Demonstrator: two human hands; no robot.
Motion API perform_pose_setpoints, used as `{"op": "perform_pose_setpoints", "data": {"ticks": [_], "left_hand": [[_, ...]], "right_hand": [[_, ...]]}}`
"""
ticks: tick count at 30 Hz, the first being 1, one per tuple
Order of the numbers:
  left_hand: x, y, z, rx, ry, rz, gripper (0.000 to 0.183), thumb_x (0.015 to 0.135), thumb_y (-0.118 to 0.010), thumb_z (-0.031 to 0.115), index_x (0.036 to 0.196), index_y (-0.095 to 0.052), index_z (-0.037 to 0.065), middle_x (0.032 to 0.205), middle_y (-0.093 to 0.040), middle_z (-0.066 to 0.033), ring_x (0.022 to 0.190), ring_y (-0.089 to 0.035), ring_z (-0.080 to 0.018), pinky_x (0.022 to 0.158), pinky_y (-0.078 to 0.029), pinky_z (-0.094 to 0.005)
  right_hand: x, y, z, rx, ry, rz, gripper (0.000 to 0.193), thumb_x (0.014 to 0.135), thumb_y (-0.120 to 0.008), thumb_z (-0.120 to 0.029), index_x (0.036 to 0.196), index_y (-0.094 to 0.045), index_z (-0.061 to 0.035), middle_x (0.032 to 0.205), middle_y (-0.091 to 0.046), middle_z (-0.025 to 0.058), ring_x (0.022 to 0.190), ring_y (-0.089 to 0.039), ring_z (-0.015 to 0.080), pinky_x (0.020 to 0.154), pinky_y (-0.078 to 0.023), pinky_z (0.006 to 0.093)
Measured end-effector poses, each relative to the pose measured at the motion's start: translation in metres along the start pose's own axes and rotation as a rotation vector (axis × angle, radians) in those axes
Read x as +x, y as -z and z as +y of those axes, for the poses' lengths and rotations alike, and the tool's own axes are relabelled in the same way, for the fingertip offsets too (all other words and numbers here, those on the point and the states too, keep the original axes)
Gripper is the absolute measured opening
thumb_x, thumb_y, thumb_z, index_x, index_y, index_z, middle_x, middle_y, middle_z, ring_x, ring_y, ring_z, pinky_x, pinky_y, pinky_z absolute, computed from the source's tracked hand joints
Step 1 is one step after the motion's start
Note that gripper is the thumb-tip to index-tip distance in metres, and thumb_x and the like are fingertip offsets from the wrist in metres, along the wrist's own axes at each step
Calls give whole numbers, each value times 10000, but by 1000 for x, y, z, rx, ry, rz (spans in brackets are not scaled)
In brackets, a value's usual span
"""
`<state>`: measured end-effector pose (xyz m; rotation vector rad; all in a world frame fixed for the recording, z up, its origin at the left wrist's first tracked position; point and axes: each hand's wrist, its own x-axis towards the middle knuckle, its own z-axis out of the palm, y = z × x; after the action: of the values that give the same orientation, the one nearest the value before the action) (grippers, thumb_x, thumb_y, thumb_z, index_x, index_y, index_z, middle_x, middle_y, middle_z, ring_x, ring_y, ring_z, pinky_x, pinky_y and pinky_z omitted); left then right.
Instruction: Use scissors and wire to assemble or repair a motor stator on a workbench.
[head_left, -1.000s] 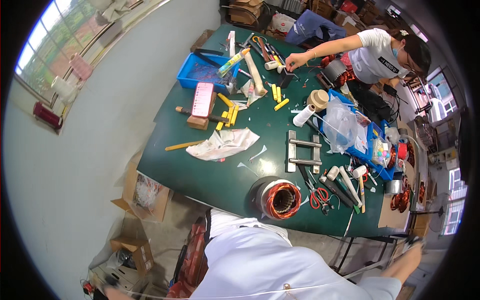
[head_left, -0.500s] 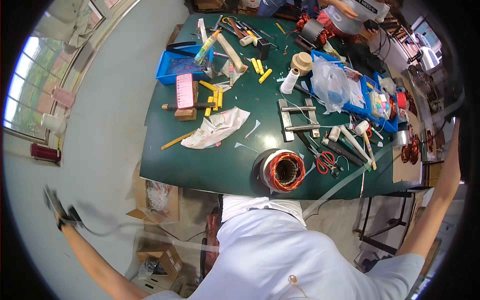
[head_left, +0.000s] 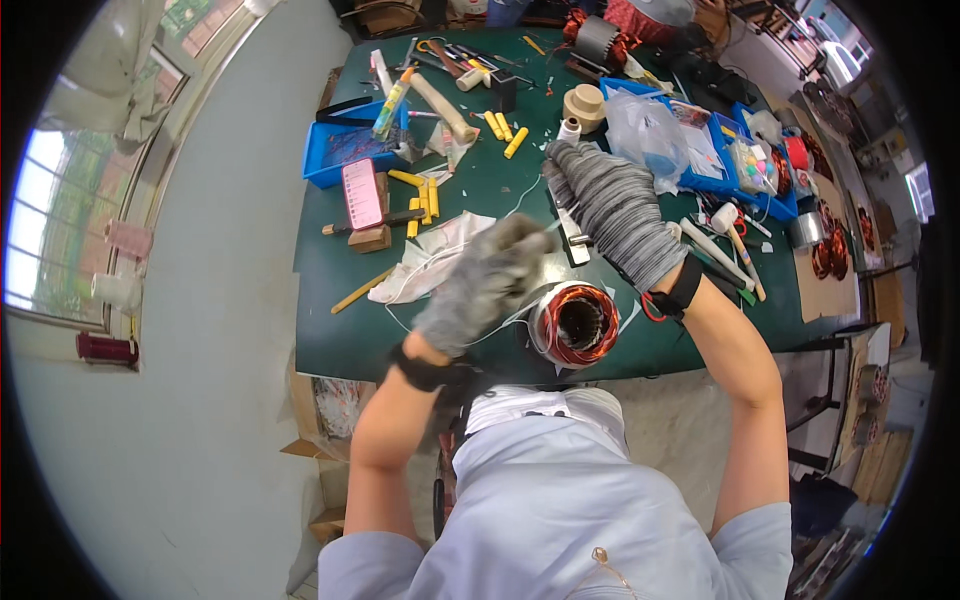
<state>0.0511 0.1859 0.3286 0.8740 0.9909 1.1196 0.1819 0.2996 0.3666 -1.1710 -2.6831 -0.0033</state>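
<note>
My left hand [head_left: 488, 285], in a grey knit glove and smeared by motion, is closed on a thin white cord [head_left: 398, 300] above the front of the table. That cord loops left of the wrist and reaches a ring-shaped stator with copper windings [head_left: 577, 325] at the table's front edge. Another stretch rises toward the fingertips of my right hand [head_left: 618, 212]. This gloved hand has its fingers drawn together around the cord; its fingertips are partly hidden. It covers much of a metal bar frame [head_left: 572, 240], just below a white thread spool [head_left: 569, 131].
Left on the green table [head_left: 340, 290] are a phone on a stand [head_left: 362, 195], a crumpled cloth [head_left: 425, 255] and a blue tray [head_left: 325, 160]. Blue bins [head_left: 715, 175] and mallets [head_left: 738, 250] lie right. Red-handled scissors [head_left: 650, 308] are partly behind my right wrist. Yellow sticks [head_left: 515, 143] lie farther back.
Both hands have swung in from far out at the sides to over the table. The white cord now hangs in loops between them and the stator. The view has shifted slightly.
</note>
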Motion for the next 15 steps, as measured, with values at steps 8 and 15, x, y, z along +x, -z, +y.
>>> {"op": "perform_pose_setpoints", "data": {"ticks": [8,15], "left_hand": [[-130,210,-31,546,-32,979,133,856,-547,250,866,-535,118,595,-376,89,473,-301,2,387,-236,-160],[-275,355,-154,1074,269,1245,179,861,-484,163,984,-539,45,659,-511,-51,551,-487,-139,474,-396,-306]], "right_hand": [[-3,-42,154,-159,-164,304,209,874,-484,-201,1013,-587,-84,964,-600,127,890,-553,308,813,-437,408],[5,-86,161,-207,-229,179,275,831,-501,-212,1085,-567,-131,1096,-569,118,1031,-519,300,899,-412,386]]}}
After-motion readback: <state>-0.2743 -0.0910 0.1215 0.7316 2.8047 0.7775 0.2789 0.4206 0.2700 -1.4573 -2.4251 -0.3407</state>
